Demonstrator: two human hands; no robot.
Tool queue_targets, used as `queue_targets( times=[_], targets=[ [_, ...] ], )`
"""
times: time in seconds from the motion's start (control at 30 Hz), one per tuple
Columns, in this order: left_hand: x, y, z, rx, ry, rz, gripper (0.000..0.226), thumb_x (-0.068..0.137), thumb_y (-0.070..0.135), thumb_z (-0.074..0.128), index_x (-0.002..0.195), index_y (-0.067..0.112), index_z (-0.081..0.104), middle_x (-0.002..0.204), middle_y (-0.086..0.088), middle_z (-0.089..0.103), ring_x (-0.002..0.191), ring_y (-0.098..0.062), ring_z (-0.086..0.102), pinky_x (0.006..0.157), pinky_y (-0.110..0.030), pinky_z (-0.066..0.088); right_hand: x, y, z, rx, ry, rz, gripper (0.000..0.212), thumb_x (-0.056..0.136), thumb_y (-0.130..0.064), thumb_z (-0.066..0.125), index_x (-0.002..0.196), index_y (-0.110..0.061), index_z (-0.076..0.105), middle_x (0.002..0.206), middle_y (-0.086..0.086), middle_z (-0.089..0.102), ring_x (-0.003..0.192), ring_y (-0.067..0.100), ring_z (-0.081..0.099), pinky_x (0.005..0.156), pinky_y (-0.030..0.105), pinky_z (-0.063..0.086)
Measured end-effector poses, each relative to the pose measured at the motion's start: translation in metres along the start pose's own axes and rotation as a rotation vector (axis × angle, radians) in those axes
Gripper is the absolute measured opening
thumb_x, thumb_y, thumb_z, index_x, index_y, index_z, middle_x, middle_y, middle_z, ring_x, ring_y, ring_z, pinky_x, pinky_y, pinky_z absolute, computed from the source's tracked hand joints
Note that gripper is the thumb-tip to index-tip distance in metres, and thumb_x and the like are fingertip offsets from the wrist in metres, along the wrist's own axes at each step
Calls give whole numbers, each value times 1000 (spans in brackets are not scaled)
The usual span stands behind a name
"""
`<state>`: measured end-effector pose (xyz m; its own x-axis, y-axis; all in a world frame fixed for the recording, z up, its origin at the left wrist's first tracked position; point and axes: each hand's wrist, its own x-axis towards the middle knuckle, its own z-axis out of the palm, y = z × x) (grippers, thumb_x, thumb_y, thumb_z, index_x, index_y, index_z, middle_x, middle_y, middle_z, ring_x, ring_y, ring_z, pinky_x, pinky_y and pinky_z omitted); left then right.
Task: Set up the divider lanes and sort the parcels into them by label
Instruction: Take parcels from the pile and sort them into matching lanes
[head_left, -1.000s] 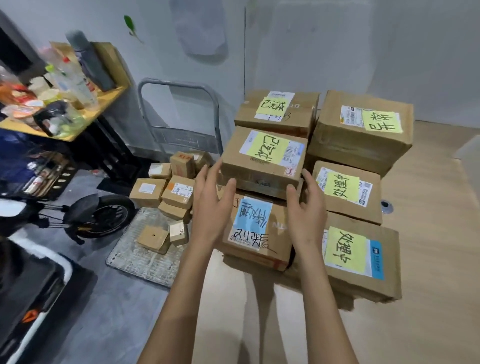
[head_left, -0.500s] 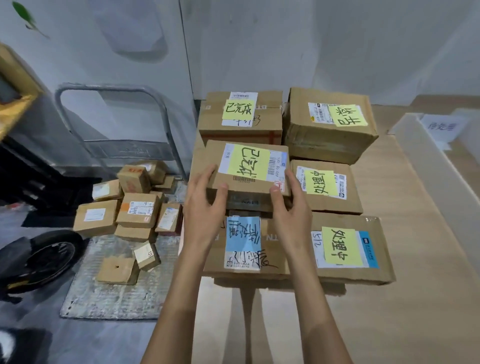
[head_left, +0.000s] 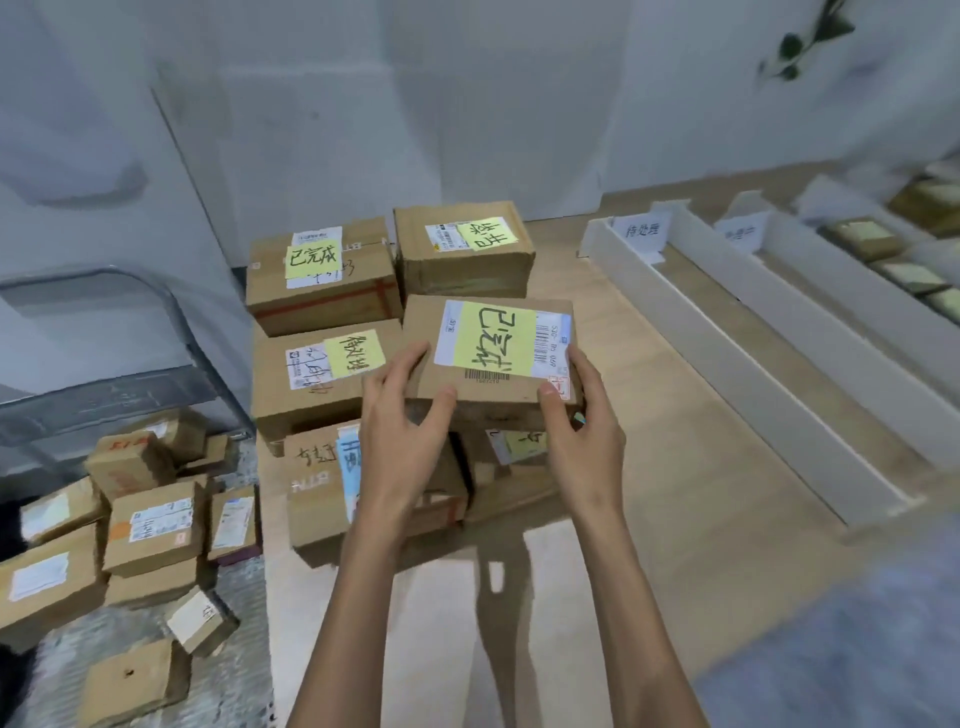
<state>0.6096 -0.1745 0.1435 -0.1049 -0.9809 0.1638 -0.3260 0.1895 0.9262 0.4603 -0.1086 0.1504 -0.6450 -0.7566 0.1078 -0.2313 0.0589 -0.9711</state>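
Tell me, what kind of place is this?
Probably a small parcel sorting room. Labelled cardboard parcels are stacked on a wooden table, white divider lanes carry paper signs, and more small boxes sit piled on the floor.

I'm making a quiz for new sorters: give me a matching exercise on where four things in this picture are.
Things:
1. Held parcel
2. White dividers
3. Small boxes
4. Trolley handle

Places:
a. On the floor, left of the stack
b. Between both hands, above the stack
c. Against the wall, far left
d. On the wooden floor, right

Pairs: 1-b, 2-d, 3-a, 4-c. The left hand and right hand grip the parcel's near corners.
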Motion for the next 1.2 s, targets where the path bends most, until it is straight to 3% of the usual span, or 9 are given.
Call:
queue_targets(
  times=[0.1,0.23,0.37,0.5,0.67,0.87,0.93,1.03,1.2],
  targets=[
    [-21,28,50,0,-87,64,48,93,31,62,138,40,49,134,6,45,121,-1,43,102,-33,43,-2,8,-65,-1,104,11,45,97,-26,56,140,-36,48,136,-22,54,125,2,50,106,35,44],
    [-59,69,129,-36,-196,138,48,93,30,63,139,38,49,134,8,45,109,24,37,91,-6,33,-3,21,-165,-21,220,2,44,97,-25,56,140,-36,49,134,-21,56,121,2,52,104,31,46],
    [-109,106,212,-78,-272,159,46,93,32,63,136,42,49,132,6,45,114,11,45,91,-6,36,-6,47,-266,-18,299,22,45,97,-26,57,139,-37,49,134,-21,56,121,4,53,105,35,45],
    [-156,144,292,-88,-347,230,47,92,26,64,133,43,48,134,4,45,110,22,41,92,-1,34,-6,73,-364,-58,377,27,46,95,-27,58,139,-40,48,134,-16,58,120,9,55,103,40,47],
    [-198,188,379,-151,-450,301,51,91,23,64,131,48,46,135,10,48,128,-4,45,104,-25,42,-7,91,-468,-56,465,20,47,96,-27,58,139,-42,47,134,-15,57,119,10,56,99,33,50],
    [-225,222,478,-168,-563,298,52,88,29,61,138,39,49,139,12,48,130,-5,45,108,-40,43,4,119,-559,-33,569,52,47,98,-26,57,141,-41,46,134,-14,55,114,-1,55,89,13,49],
    [-228,232,512,-180,-591,313,52,91,21,63,139,35,49,140,8,47,126,0,45,106,-32,44,15,129,-586,-41,587,62,48,98,-26,58,142,-39,46,133,-14,55,113,-4,54,85,6,46],
    [-226,244,562,-200,-628,306,52,92,14,63,140,29,49,142,2,45,113,19,43,85,-1,39,41,146,-621,-74,602,76,48,98,-26,57,143,-39,44,134,-13,55,115,-3,54,85,8,47],
    [-203,262,652,-223,-633,288,51,92,21,65,139,33,50,139,6,46,114,16,44,89,-8,45,112,172,-680,-115,591,91,48,98,-26,57,143,-38,44,135,-13,54,115,-5,53,88,12,49]
  ],
)
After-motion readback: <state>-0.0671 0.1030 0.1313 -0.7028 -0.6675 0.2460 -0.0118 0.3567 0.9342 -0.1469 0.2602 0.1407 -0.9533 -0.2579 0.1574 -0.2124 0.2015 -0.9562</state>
